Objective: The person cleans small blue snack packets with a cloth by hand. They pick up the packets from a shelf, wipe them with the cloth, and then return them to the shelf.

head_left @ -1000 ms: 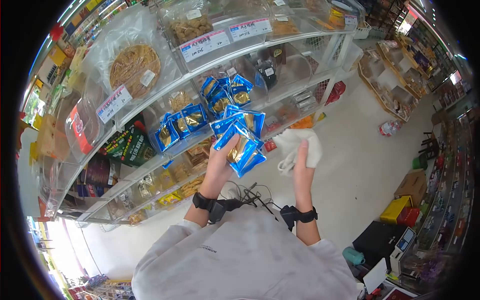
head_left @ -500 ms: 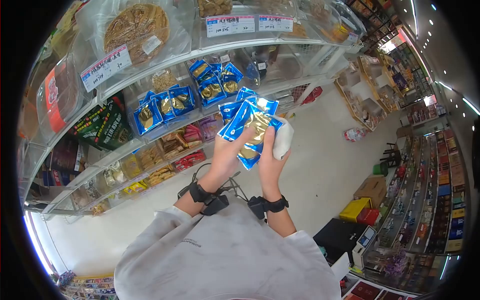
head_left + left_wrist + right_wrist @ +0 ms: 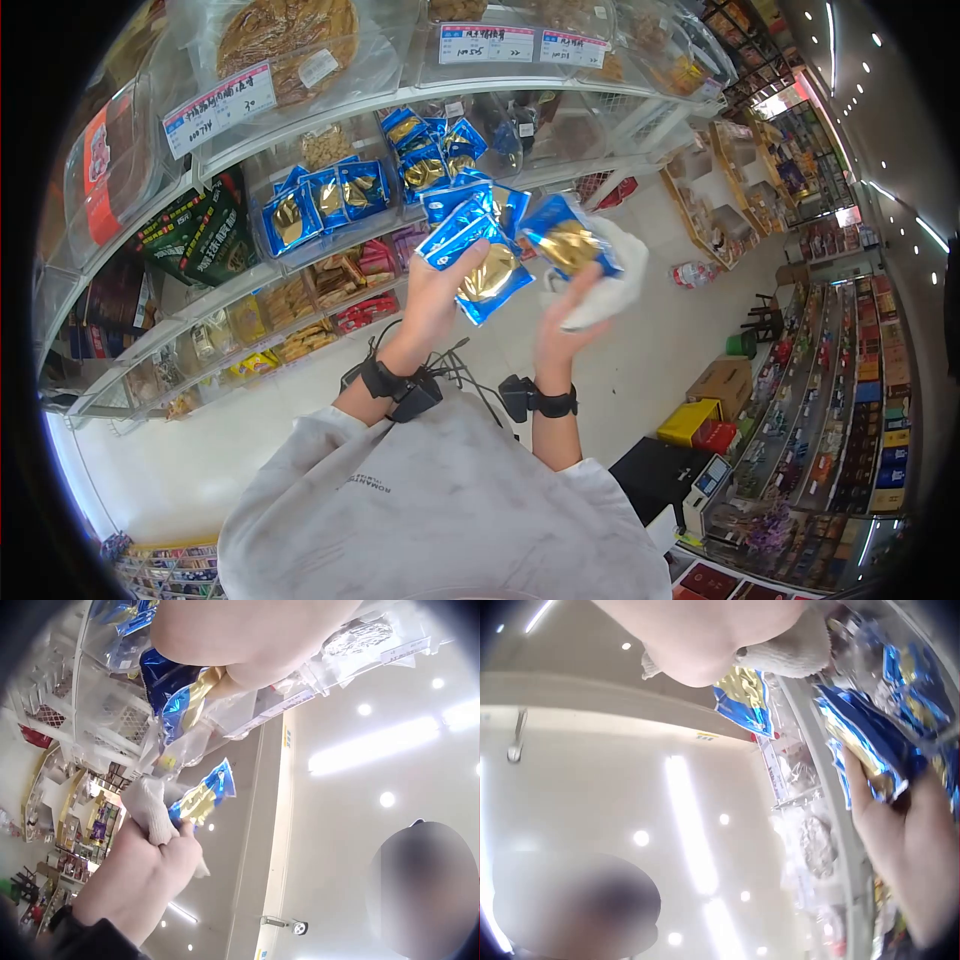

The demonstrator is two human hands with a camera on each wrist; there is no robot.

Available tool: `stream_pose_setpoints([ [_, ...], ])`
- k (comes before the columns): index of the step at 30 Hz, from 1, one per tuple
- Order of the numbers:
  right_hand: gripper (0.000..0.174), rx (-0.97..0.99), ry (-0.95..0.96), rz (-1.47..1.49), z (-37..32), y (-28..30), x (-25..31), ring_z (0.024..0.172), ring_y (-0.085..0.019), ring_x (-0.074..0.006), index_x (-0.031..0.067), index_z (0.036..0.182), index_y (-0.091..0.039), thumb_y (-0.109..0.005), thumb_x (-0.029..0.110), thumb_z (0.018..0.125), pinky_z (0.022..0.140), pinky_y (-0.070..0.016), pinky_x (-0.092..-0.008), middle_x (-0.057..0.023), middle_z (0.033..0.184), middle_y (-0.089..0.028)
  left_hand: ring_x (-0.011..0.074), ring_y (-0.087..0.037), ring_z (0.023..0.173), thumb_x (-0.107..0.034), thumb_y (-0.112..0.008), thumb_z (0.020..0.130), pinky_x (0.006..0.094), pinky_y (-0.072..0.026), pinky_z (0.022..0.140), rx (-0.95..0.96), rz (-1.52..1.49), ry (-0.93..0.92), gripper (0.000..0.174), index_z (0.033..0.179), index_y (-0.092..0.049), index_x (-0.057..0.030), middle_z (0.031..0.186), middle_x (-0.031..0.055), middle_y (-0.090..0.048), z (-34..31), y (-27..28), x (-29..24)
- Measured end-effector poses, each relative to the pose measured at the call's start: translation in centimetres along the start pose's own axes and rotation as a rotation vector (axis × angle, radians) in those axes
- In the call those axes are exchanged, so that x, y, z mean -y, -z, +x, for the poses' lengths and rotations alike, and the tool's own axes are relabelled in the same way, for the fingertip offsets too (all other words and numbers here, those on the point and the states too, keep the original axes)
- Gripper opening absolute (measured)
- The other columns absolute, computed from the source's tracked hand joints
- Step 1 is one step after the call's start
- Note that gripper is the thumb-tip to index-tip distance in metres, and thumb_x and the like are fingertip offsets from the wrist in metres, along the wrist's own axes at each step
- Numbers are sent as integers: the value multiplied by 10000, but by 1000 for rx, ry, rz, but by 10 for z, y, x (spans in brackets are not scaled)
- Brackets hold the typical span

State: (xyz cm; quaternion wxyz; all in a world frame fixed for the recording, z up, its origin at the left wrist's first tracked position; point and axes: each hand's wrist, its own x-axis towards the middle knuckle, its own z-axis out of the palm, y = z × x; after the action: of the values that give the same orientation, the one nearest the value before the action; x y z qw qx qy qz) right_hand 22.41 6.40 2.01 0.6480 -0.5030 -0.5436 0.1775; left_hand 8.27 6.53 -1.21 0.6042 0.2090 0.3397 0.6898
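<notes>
In the head view the left hand (image 3: 437, 290) grips several blue-and-gold packets (image 3: 493, 272), its thumb across the front one. To its right, the right hand (image 3: 570, 325) pinches a single blue-and-gold packet (image 3: 567, 240) and also holds a white cloth (image 3: 617, 285). The left wrist view shows that packet (image 3: 202, 799) upright at the right hand's fingertips, with the cloth (image 3: 148, 804) bunched in the palm. A gap separates the two hands. In the right wrist view, the left hand's packets (image 3: 870, 742) are fanned and overlapping.
Similar blue packets (image 3: 345, 192) lie in clear bins on the shelf ahead. Above them runs a white shelf edge (image 3: 385, 103) with price tags (image 3: 218, 108). Snack bins (image 3: 345, 270) sit lower down. Black cables (image 3: 455, 370) hang between the wrists. Wooden display racks (image 3: 700, 195) stand at the right.
The hands came together at the packets, then parted. The right hand has moved rightward with one packet along with the cloth. The left hand still grips the others.
</notes>
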Motion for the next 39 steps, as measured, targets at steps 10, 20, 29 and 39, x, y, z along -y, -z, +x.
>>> stream_pose_setpoints([
  [10, 463, 695, 427, -223, -1, -8, 18, 1341, -453, -449, -65, 1336, -530, -583, 173, 942, 1126, -337, -501, -273, 1417, -503, 64, -626, 826, -138, -551, 1024, 230, -504, 704, -19, 37, -125, 195, 1142, -618, 1, 976, 21, -687, 0, 8, 30],
  [20, 434, 545, 172, -140, -2, -7, 17, 1388, -384, -459, -29, 1349, -541, -503, 241, 1011, 1127, -321, -495, -287, 1472, -435, 31, -531, 793, -365, -440, 1081, 209, -432, 691, 154, 365, -55, 392, 1101, -622, -19, 906, -19, -629, -8, -11, 4],
  [29, 397, 669, 471, -422, 10, -12, 19, 1442, -307, -448, -60, 1268, -596, -485, 228, 1017, 1157, -289, -487, -235, 1519, -410, 104, -572, 843, -313, -433, 1079, 288, -474, 755, 178, 531, -64, 395, 1137, -606, 37, 941, 62, -663, -5, 0, 14],
  [39, 436, 471, 327, -346, 0, -7, -2, 1442, -310, -442, -33, 1354, -556, -547, 198, 984, 1163, -279, -508, -220, 1554, -366, 80, -575, 816, -312, -506, 1059, 257, -483, 720, 85, 435, -19, 341, 1071, -616, 10, 962, 30, -647, -5, 1, 17],
])
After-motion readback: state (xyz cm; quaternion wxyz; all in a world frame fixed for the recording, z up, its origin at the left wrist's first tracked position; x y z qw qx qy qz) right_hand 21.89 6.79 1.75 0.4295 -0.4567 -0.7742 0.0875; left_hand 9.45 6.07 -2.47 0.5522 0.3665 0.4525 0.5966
